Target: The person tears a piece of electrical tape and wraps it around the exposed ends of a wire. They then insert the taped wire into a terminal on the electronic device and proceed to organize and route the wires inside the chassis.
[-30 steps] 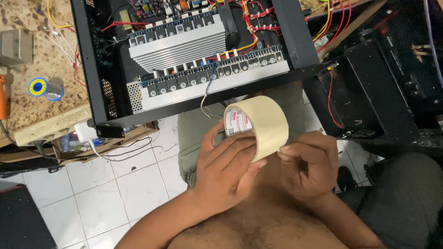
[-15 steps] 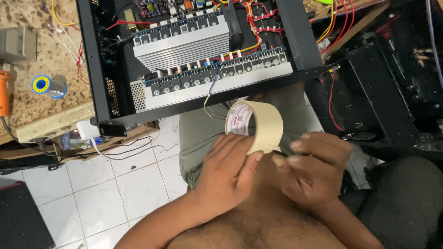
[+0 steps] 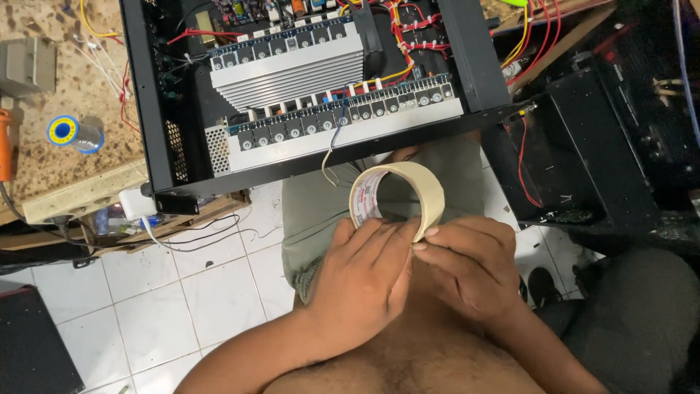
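I hold a roll of masking tape (image 3: 397, 197) in front of my chest, just below the front edge of the opened amplifier chassis (image 3: 306, 87), which I take as my landmark. My left hand (image 3: 361, 281) has its grip closed around the lower left of the roll, fingers lying across its printed cardboard core and the thumb side pressed against the beige outer band. My right hand (image 3: 470, 266) meets it from the right, its grip narrow, fingertips pinched on the lower edge of the tape band where the two hands touch. The roll stands on edge, its open hole facing up and to the left, tilted a little.

The chassis is a black metal box with its lid off, resting on the table (image 3: 51, 146) and overhanging its edge towards me. Inside it, a ribbed silver heatsink (image 3: 292, 69) runs across the middle, with a row of transistors (image 3: 343, 117) along the side nearer me, and red and yellow wires (image 3: 415, 33) bundled towards its right rear corner. A thin wire (image 3: 329, 153) dangles from the front edge of the chassis, ending just above and left of the roll.

Left of the chassis, on the speckled table, lies a spool of solder (image 3: 73, 133) with a blue and yellow end. Below the chassis's left corner is white tiled floor (image 3: 160, 306) with a black cable (image 3: 197, 233) trailing across it. Right of the chassis stands dark equipment (image 3: 605, 146) with a red wire (image 3: 521, 160) hanging beside it.
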